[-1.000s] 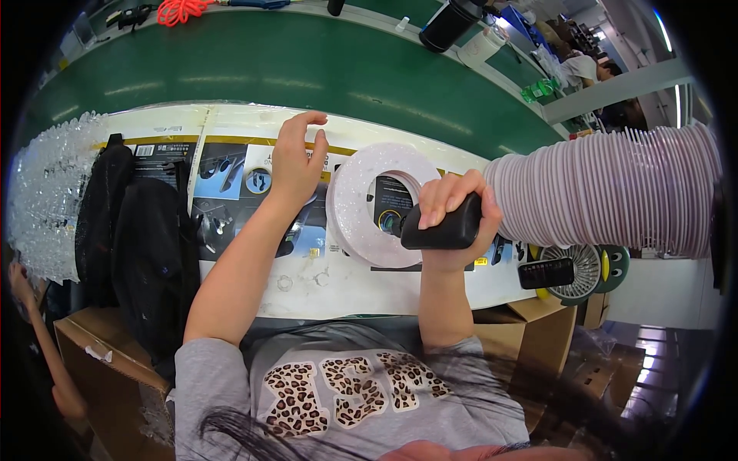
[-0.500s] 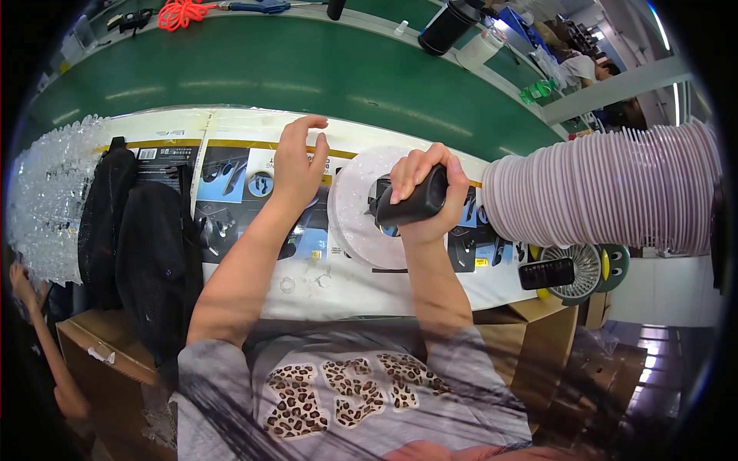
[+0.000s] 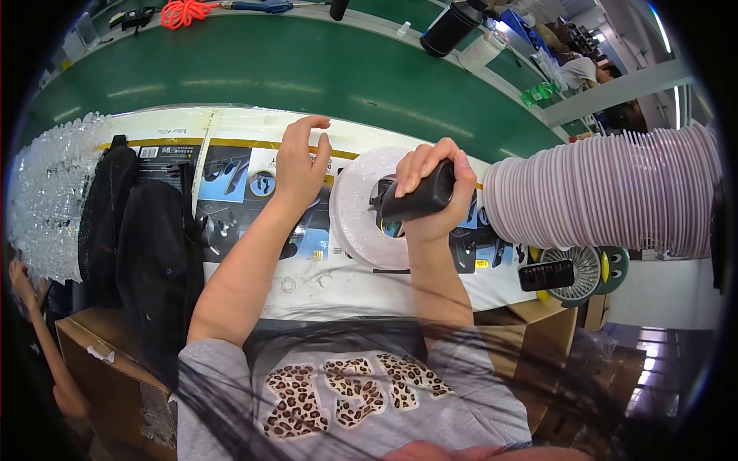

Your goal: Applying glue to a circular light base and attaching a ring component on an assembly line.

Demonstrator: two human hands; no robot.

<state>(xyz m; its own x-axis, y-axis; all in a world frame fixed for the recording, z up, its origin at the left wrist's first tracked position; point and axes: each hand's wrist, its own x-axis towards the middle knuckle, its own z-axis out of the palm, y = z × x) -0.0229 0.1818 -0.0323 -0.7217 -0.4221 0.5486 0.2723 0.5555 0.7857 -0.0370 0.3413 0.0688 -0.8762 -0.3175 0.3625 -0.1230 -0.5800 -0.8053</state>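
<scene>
My right hand point(image 3: 460, 194) grips a black, rounded handheld device point(image 3: 421, 194), its narrower end pointing left over the opening of a white, speckled ring point(image 3: 354, 227). Whether the device touches the ring, I cannot tell. The ring lies on a printed white and dark sheet point(image 3: 223, 219). Left of the ring, my left hand point(image 3: 300, 169) is raised over the sheet, with its thumb apart from its fingers and nothing in it.
At the right stands a long row of similar white rings point(image 3: 584, 192). A phone point(image 3: 546, 275) rests against a small fan point(image 3: 578, 273). Black mesh bags point(image 3: 157, 246) and a bundle of clear plastic pieces point(image 3: 58, 196) lie left. A green work surface point(image 3: 254, 73) stretches behind.
My right hand and the black device have shifted slightly to the right and up. The left hand stays nearly where it was.
</scene>
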